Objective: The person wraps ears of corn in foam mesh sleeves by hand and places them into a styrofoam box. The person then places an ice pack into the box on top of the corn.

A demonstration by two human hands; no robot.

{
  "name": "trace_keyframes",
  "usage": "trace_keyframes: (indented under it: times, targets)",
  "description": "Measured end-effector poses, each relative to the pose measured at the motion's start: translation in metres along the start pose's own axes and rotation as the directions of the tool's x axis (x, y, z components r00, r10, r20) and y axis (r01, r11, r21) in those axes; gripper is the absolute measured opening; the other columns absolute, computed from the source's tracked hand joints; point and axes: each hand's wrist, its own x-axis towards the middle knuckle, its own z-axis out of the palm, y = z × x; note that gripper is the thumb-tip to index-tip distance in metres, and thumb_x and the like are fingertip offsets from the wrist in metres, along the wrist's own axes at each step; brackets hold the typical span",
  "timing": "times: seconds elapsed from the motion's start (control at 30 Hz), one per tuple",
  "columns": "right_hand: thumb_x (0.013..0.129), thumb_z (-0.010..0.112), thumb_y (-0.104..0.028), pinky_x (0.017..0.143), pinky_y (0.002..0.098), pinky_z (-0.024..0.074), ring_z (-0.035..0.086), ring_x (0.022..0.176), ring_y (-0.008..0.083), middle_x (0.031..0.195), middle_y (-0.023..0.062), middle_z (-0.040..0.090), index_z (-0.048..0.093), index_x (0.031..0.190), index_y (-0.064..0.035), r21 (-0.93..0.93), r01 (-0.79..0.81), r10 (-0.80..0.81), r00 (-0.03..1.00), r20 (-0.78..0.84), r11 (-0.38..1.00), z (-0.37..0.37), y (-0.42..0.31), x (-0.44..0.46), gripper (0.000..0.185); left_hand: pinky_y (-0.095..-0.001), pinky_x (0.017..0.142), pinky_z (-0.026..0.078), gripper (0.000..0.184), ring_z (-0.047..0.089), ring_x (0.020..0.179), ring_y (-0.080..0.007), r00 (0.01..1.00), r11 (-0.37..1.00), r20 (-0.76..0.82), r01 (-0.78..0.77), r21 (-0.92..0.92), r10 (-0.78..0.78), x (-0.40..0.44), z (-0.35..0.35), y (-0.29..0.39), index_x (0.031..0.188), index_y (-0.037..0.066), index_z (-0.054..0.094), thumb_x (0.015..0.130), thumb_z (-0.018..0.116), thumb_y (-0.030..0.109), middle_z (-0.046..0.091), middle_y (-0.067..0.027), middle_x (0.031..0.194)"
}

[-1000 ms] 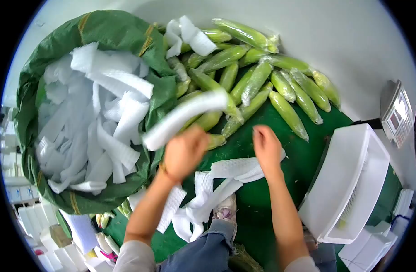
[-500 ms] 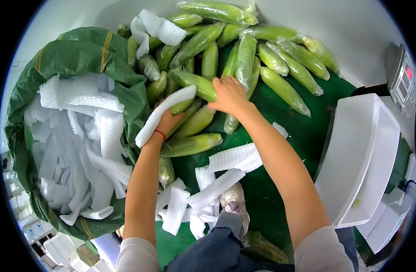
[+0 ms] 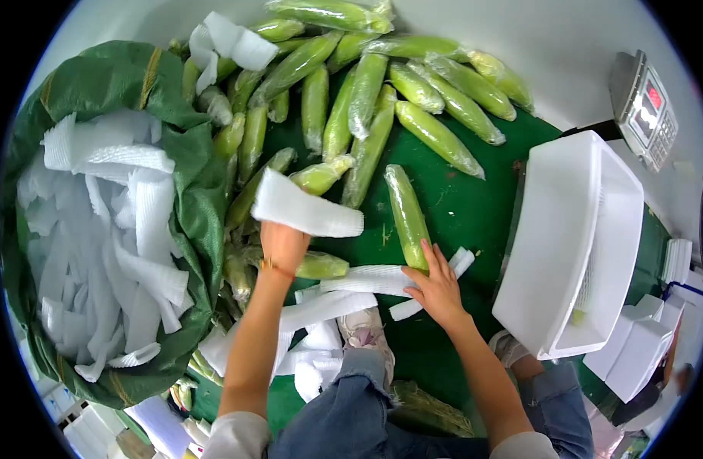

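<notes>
My left hand (image 3: 285, 243) grips a white foam net sleeve (image 3: 309, 210), which spreads out over its top and hides most of the fingers. An ear of corn (image 3: 405, 213), green-husked and wrapped in clear film, is in front of my right hand (image 3: 437, 287). Thumb and fingers of that hand close around the ear's near end. Below and left of it, loose foam sleeves (image 3: 332, 308) lie across the green surface. Another wrapped ear (image 3: 321, 265) lies just right of my left wrist.
A large green sack (image 3: 194, 164) full of foam sleeves stands at left. Several wrapped corn ears (image 3: 366, 96) are piled at the back. On the right are a white foam box (image 3: 546, 245) and a digital scale (image 3: 650, 115). A shoe (image 3: 366, 336) shows below.
My right hand has come back toward me from the pile, bringing an ear of corn. My left hand has shifted slightly nearer, and its foam sleeve has turned crosswise. The view has shifted right.
</notes>
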Motion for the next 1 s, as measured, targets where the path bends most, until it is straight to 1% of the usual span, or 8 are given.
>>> trace_keyframes:
  times: [0.1,0.23,0.37,0.5,0.7,0.77,0.9,1.0]
  targets:
    - [0.070,0.076,-0.030,0.103,0.0483,0.0348,0.034,0.131,0.0409,0.148,0.0147,0.029,0.067,0.107,-0.0144,0.148,0.018,0.003,0.990,-0.141,0.989,0.002,0.005,-0.028,0.041,-0.0452,0.071,0.049,0.022,0.061,0.081,-0.0374,0.978,0.929,-0.019,0.193,-0.315,-0.209,-0.044,-0.020,0.054,0.093,0.004,0.067,0.073,0.065,0.014,0.064,-0.0186,0.087]
    - [0.070,0.077,-0.030,0.102,0.0549,0.0338,0.031,0.133,0.0387,0.148,0.0151,0.030,0.058,0.120,-0.0191,0.002,0.121,-0.120,0.984,0.135,0.993,-0.013,-0.012,-0.067,0.055,-0.0415,0.058,0.048,0.016,0.059,0.065,-0.0366,0.912,0.815,0.235,0.407,-0.412,-0.336,-0.086,-0.012,0.091,0.087,0.003,0.064,0.073,0.062,0.010,0.060,-0.0193,0.074]
    - [0.065,0.079,-0.023,0.101,0.0554,0.0356,0.027,0.136,0.0382,0.149,0.0112,0.027,0.055,0.124,-0.0213,-0.298,-0.092,0.152,0.971,0.184,0.950,0.009,0.020,-0.102,0.063,-0.0386,0.073,0.050,0.024,0.062,0.084,-0.0280,0.984,0.717,0.132,0.009,-0.697,0.116,-0.075,-0.035,0.141,0.102,0.011,0.065,0.079,0.065,0.018,0.064,-0.0109,0.087]
    - [0.065,0.072,-0.008,0.094,0.0413,0.0455,0.038,0.130,0.0338,0.145,0.0138,0.030,0.054,0.123,-0.0192,-0.253,-0.035,0.058,0.995,0.084,0.967,0.020,0.042,-0.114,0.061,-0.0460,0.102,0.036,0.053,0.047,0.121,-0.0283,0.902,0.900,0.174,-0.343,-0.269,0.395,-0.032,-0.001,0.165,0.131,0.028,0.049,0.080,0.063,0.033,0.050,-0.0092,0.131]
    - [0.069,0.064,0.003,0.086,0.0367,0.0459,0.054,0.103,0.0340,0.111,0.0178,0.048,0.042,0.130,-0.0091,0.486,-0.388,0.399,0.913,0.086,0.783,-0.083,-0.028,-0.098,0.066,-0.0431,0.075,0.045,0.023,0.058,0.083,-0.0258,0.827,0.973,0.513,-0.190,-0.132,0.231,-0.042,-0.003,0.078,0.103,0.016,0.062,0.081,0.053,0.019,0.063,-0.0041,0.087]
    - [0.072,0.063,0.003,0.082,0.0360,0.0473,0.058,0.099,0.0324,0.110,0.0187,0.053,0.040,0.130,-0.0081,0.768,-0.381,0.402,0.899,0.176,0.515,-0.094,-0.043,-0.102,0.063,-0.0409,0.082,0.045,0.035,0.058,0.097,-0.0285,0.612,0.955,0.770,-0.296,0.012,0.180,-0.055,-0.024,0.060,0.108,0.012,0.061,0.075,0.063,0.026,0.062,-0.0090,0.102]
    - [0.080,0.064,-0.006,0.076,0.0345,0.0502,0.063,0.093,0.0262,0.103,0.0159,0.062,0.043,0.126,-0.0081,0.513,-0.572,0.366,0.814,0.452,0.640,-0.119,-0.057,-0.087,0.051,-0.0404,0.099,0.039,0.068,0.047,0.119,-0.0339,0.890,0.951,0.401,-0.103,-0.291,0.219,-0.014,-0.117,0.109,0.117,0.009,0.060,0.057,0.083,0.030,0.050,-0.0159,0.127]
    - [0.084,0.066,-0.013,0.084,0.0324,0.0470,0.058,0.099,0.0186,0.107,0.0075,0.060,0.048,0.121,-0.0051,0.852,-0.333,0.214,0.940,0.266,0.405,-0.111,-0.052,-0.065,0.042,-0.0375,0.092,0.043,0.054,0.050,0.115,-0.0306,0.847,0.559,0.178,-0.160,-0.813,0.501,-0.006,-0.118,0.164,0.113,0.009,0.062,0.065,0.081,0.023,0.053,-0.0135,0.122]
